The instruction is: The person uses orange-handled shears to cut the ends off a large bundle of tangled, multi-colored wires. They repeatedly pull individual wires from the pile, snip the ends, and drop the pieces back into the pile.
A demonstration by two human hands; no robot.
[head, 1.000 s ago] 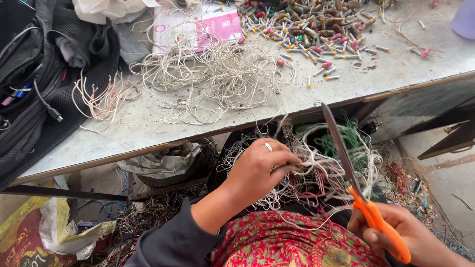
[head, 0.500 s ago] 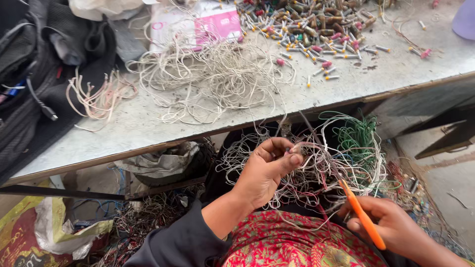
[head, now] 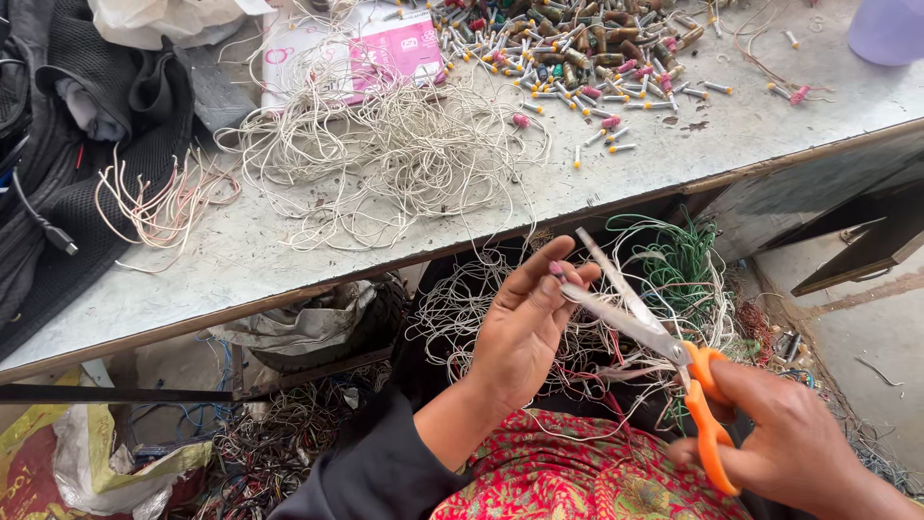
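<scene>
Down low, left hand (head: 520, 332) half-open, fingertips pinching a small pink-tipped wire piece (head: 555, 271) — right beside it, open blades of orange-handled scissors (head: 654, 337) clamped in right hand (head: 784, 448). Beneath, tangled wire bundle (head: 664, 279) over lap. Further out — table (head: 241, 270) strewn with white wires (head: 385, 144), capped pieces (head: 577, 48).

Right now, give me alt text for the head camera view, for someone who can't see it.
A right hand holds open orange-handled scissors against a small pink-tipped wire piece pinched in the left hand, above a lap of tangled wires. Beyond, a grey table carries loose white wire and small capped pieces.
</scene>
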